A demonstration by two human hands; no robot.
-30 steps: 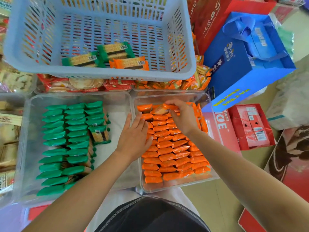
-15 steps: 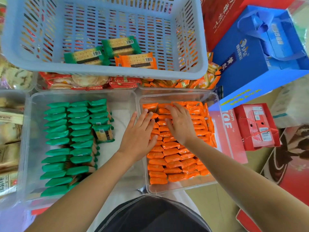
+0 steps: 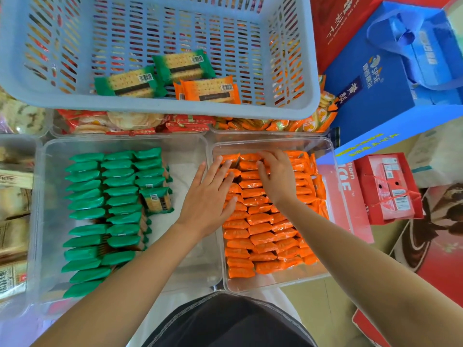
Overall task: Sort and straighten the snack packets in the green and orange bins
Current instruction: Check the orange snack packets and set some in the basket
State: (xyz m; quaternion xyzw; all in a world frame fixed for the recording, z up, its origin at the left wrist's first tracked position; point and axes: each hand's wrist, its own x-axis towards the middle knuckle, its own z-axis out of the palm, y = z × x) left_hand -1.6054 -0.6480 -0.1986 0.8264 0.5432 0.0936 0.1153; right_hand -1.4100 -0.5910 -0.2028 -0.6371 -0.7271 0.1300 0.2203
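Now, left hand (image 3: 210, 196) flat, fingers straight and slightly spread, resting on orange packets (image 3: 263, 236) at the left side of the right bin (image 3: 275, 288). Right hand (image 3: 278, 179) at the far rows, fingers bent down onto packets; pinching or only pressing, cannot tell. Green packets (image 3: 100, 209) in rows in the left bin (image 3: 190, 146). Blue basket (image 3: 175, 106) beyond.

The person wears a black garment (image 3: 225, 326) edged by a curved seam of pale stitching, white cloth (image 3: 160, 314) showing just beyond that seam; both forearms (image 3: 130, 279) are bare.
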